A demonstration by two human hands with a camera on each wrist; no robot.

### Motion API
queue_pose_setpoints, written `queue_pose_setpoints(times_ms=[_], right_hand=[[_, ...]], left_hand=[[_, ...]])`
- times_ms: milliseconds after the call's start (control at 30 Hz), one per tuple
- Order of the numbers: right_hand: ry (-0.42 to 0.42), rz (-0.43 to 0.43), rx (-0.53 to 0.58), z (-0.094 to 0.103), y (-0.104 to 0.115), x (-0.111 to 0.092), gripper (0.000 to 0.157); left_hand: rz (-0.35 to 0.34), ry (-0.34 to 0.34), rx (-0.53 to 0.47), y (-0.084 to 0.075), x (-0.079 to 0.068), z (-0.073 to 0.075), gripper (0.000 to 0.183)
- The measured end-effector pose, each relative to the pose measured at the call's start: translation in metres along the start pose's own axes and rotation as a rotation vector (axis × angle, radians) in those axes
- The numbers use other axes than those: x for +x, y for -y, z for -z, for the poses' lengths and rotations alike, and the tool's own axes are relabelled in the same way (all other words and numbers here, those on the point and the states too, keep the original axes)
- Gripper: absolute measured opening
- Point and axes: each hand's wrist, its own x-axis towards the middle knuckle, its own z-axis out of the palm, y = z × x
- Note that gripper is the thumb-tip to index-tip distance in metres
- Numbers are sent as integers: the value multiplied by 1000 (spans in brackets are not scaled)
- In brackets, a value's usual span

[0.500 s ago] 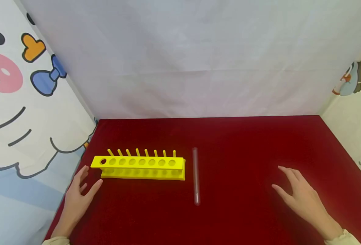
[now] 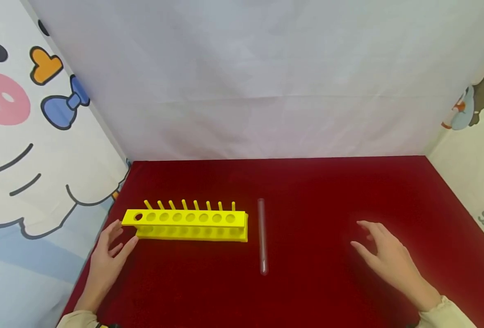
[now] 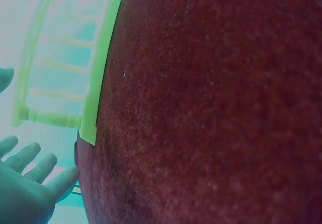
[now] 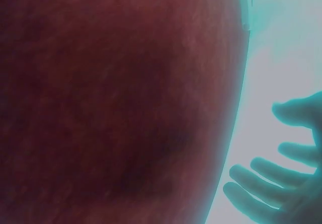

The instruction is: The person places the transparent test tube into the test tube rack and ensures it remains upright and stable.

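Note:
A yellow test tube rack (image 2: 184,218) stands on the dark red tabletop, left of centre, with a row of holes along its top and several pegs behind. My left hand (image 2: 104,264) is at the rack's left end, thumb and fingers spread loosely; whether they touch it I cannot tell. In the left wrist view the fingers (image 3: 40,168) lie just off the rack's end (image 3: 55,118). To the right of the rack lies a clear glass test tube (image 2: 263,237), its rounded end toward me. Farther right, my right hand (image 2: 393,259) hovers with relaxed fingers and holds nothing.
The red cloth-covered table (image 2: 307,291) meets a pale fabric wall (image 2: 266,82) at the back. Cartoon-printed panels (image 2: 16,173) flank the table at left and right.
My right hand has moved left, toward the test tube. The left hand has shifted slightly closer to the rack's end. Rack and tube stay where they were.

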Motion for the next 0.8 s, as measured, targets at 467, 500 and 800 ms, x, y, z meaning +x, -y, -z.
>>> queue_pose_setpoints(times_ms=[467, 500, 800], right_hand=[[14, 39, 80, -12, 17, 23, 40], [16, 42, 85, -13, 18, 25, 39], [37, 63, 133, -18, 32, 40, 37]], left_hand=[[-3, 41, -144, 21, 15, -7, 67], [-4, 43, -156, 23, 16, -7, 66], [-39, 48, -263, 0, 15, -4, 61]])
